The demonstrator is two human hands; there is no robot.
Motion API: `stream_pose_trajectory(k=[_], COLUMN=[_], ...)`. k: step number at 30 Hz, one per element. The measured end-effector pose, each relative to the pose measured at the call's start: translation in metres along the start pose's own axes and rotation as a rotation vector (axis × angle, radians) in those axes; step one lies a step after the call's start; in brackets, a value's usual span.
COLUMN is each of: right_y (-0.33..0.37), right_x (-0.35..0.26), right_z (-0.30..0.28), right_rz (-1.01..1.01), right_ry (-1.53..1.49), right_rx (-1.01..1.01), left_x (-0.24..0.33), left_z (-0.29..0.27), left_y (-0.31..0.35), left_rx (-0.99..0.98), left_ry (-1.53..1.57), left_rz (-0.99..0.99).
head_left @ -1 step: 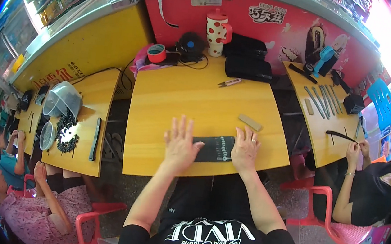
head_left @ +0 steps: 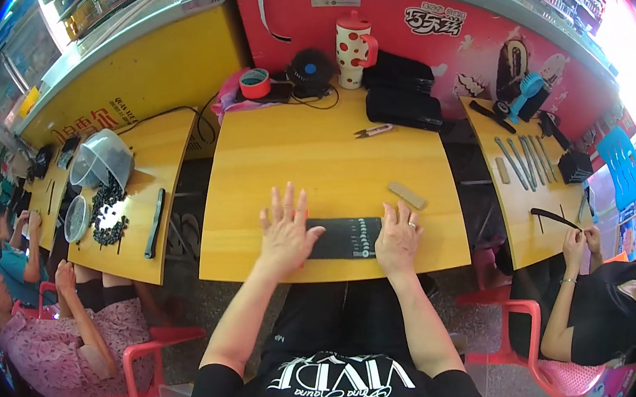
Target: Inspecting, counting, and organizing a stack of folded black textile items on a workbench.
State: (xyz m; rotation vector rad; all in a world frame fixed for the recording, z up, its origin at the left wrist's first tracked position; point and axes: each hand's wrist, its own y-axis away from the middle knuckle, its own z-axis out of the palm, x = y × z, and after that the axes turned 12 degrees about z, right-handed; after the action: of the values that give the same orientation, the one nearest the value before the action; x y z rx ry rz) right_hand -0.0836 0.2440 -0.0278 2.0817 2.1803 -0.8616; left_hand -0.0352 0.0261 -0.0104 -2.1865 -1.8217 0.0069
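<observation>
A flat black piece with white printed marks [head_left: 343,237] lies near the front edge of my table; whether it is cloth or a thin pouch I cannot tell. My left hand [head_left: 283,235] rests over its left end, palm down, fingers spread and pointing away from me. A bit of red shows beside that hand. My right hand [head_left: 399,242], wearing a ring, presses flat on the right end with its fingers slightly apart. Just beyond the right fingertips lies a tan block [head_left: 407,195]. Small thread snips with a pink handle [head_left: 373,131] lie farther back.
At my table's [head_left: 261,154] back stand a tape roll [head_left: 254,83], small fan [head_left: 309,72], spotted tumbler [head_left: 353,51] and black stack [head_left: 401,106]. The left table holds a tipped clear tub [head_left: 105,157] and small black pieces. A right-hand co-worker handles a black strip [head_left: 556,218].
My left hand has slid a little left and away from me, so more of the black piece shows between my hands. My right hand is almost unmoved.
</observation>
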Motion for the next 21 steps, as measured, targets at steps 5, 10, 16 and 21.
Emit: stream_pose_trajectory(k=[5,10,16,21], right_y=[0.001,-0.002,-0.005,-0.007], right_x=[0.005,0.029,0.042,0.036], right_z=[0.002,0.011,0.022,0.025], right_rz=[-0.010,0.164,0.206,0.161], right_ry=[0.015,-0.702,-0.928,-0.928], right_rx=[0.059,0.063,0.080,0.085], left_x=[-0.018,-0.029,-0.018,-0.027], left_z=[0.014,0.014,0.006,0.006], left_y=[0.005,0.022,0.027,0.005], left_rx=[-0.041,0.069,0.039,0.179], left_ry=[-0.018,0.078,0.118,0.157], left_rz=[-0.033,-0.197,-0.228,-0.338])
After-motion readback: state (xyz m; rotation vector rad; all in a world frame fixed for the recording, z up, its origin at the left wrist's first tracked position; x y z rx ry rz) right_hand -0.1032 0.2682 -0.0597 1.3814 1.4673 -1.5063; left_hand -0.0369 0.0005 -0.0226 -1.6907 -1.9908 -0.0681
